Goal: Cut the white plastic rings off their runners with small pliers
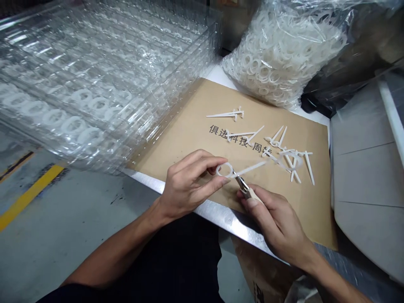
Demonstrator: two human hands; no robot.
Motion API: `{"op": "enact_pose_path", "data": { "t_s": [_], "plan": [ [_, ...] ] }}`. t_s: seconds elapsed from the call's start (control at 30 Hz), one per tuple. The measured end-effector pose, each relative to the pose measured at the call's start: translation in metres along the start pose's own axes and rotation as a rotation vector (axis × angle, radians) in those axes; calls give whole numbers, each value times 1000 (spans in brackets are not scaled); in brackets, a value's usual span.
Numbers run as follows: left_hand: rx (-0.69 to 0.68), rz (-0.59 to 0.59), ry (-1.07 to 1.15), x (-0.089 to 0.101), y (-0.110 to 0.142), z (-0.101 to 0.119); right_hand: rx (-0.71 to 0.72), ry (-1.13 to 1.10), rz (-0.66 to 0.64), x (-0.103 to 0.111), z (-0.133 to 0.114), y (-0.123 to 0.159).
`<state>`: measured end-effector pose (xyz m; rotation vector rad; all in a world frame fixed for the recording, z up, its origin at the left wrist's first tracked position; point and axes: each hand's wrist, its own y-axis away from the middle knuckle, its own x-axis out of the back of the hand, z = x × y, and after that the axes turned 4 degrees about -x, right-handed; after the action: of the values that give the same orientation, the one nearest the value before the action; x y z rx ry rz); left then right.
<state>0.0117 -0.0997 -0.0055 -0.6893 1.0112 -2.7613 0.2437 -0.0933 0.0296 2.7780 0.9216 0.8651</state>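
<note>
Between the thumb and fingers of my left hand (194,181) is a white plastic ring (217,170). A straight white stem (252,168) runs from it to the right, toward a second, blurred ring (293,160). My right hand (274,219) is wrapped round a pair of cutting pliers (243,185) with pale handles. The jaws of the pliers touch the stem close beside the held ring. Several white cut-off plastic stems (293,168) lie on the brown cardboard sheet (189,134) beyond my hands.
Stacked clear plastic trays (151,101) with white rings in them stand at the left. A clear bag (274,63) full of white rings sits at the back. A grey panel (366,176) borders the right side. The table's metal edge (227,221) runs nearest me.
</note>
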Motion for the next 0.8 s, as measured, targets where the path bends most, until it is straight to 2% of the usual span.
{"op": "enact_pose_path", "data": {
  "t_s": [0.3,0.8],
  "plan": [
    [12,50,-14,2,1,-1,-36,-142,-49,2,1,-3],
    [33,47,31,3,2,-1,-86,-286,-71,2,7,-1]
  ]
}}
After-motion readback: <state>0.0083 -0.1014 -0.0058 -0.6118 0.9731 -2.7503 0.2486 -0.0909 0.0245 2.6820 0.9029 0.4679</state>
